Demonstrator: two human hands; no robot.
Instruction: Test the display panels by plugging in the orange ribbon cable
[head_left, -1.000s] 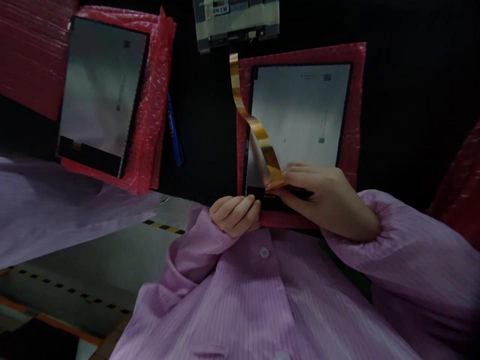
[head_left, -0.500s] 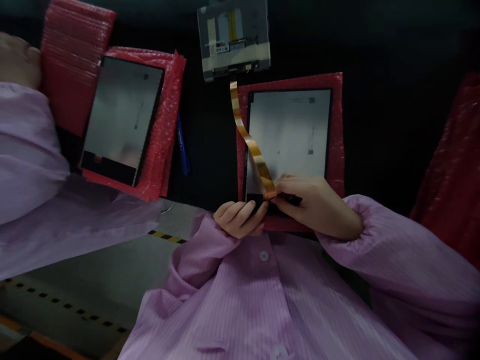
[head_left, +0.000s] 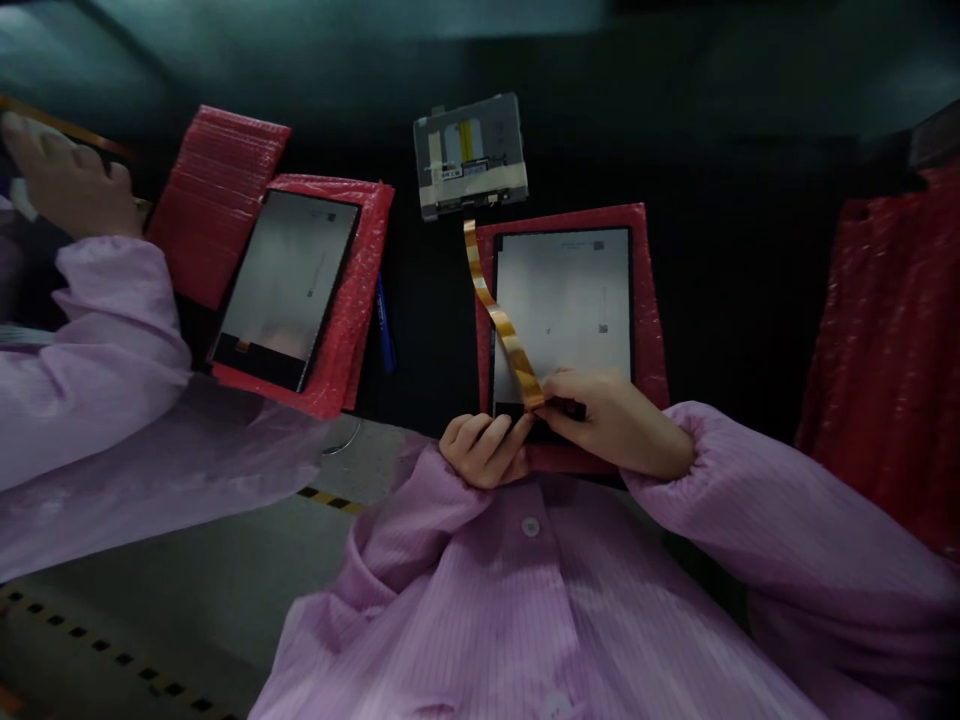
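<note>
A display panel [head_left: 562,300] with a pale grey back lies on a red bubble-wrap sheet [head_left: 651,310] in front of me. A gold flat ribbon cable [head_left: 501,325] runs down across its left side from a clear-cased circuit box [head_left: 472,160]. My right hand [head_left: 600,415] pinches the cable's lower end between thumb and fingers, above the panel's black bottom strip. My left hand [head_left: 484,452] is closed at the panel's lower edge, its curled fingertips close to the cable end. What lies inside those left fingers is hidden.
To the left, a second display panel [head_left: 289,285] rests on red bubble wrap [head_left: 352,340], near folded red bags [head_left: 217,200]. A blue pen [head_left: 385,325] lies between the panels. A co-worker's hand [head_left: 79,185] is at far left. More red bubble wrap [head_left: 885,350] stands right.
My view has tilted up, so more of the table's far side shows. Both hands stay at the cable end. The co-worker's hand is now raised, its fingers more visible.
</note>
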